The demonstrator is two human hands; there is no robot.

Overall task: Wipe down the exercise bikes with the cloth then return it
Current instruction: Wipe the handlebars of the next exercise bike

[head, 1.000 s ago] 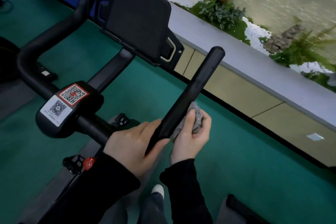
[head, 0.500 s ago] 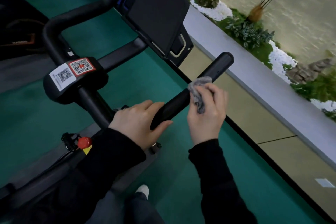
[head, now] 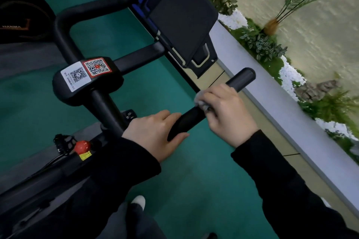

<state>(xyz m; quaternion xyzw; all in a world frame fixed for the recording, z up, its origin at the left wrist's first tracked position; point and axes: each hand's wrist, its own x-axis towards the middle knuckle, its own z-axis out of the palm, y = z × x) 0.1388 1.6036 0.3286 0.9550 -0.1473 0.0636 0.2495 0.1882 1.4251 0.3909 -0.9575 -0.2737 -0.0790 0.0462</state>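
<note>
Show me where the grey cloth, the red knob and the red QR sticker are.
grey cloth (head: 200, 101), head view, its exposed crumpled edge.
red knob (head: 82, 146), head view, its rounded top.
red QR sticker (head: 96, 67), head view, its middle.

Right hand (head: 225, 116) wraps cloth (head: 200, 101) around the handlebar (head: 240, 78) angled toward two o'clock; left hand (head: 153, 134) grips its near end.
</note>
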